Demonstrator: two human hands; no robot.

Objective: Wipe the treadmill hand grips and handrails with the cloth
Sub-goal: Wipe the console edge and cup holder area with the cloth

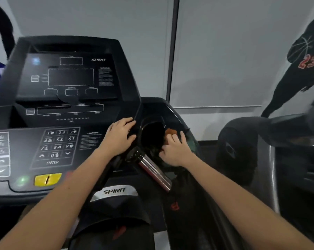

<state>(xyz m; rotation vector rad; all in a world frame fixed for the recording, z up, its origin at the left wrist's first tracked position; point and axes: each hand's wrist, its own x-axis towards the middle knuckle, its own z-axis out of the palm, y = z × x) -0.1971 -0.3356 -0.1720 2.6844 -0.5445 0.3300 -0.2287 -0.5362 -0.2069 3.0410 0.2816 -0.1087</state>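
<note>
two bare forearms reach forward over a dark treadmill; nearest, a chrome hand grip (153,169), a hard, shiny cylinder, slants up between them, with neither hand on it; just beyond, the left hand (121,137) lies flat, fingers straight and close together, on the matte plastic edge of the console (71,105); the right hand (175,151) bends its fingers over a small orange-brown cloth (169,131), apparently pinching it between thumb and forefinger at the right rim of the round, deep cup holder (147,121); the cloth looks soft, light and limp, probably best bunched in the palm so it wraps the slippery metal tube; farthest, a pale smooth wall (224,51).
</note>
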